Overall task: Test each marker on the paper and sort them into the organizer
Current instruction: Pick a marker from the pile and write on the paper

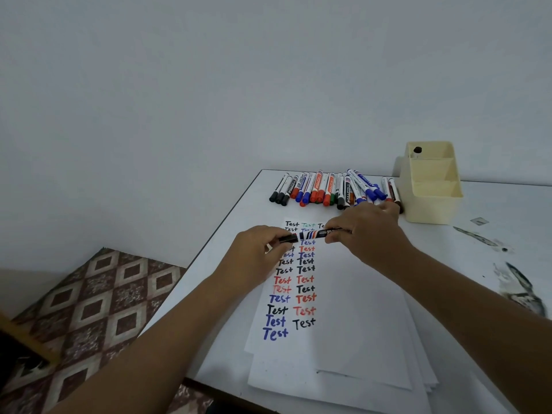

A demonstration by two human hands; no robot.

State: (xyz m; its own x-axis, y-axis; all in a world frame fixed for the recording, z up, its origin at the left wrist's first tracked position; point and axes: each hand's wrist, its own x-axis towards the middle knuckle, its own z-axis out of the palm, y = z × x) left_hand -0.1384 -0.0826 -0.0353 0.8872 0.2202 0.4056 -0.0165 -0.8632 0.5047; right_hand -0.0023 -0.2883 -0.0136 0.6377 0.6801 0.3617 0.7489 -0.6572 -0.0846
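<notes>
The marker lay crosswise above the paper, cap end at 9 o'clock pinched by the left hand, barrel gripped by the right hand, the organizer at 2 o'clock holding one dark marker in its far compartment.

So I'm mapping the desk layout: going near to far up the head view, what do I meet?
Stack of paper → marker held between left hand and right hand → row of markers → organizer → wall.
</notes>
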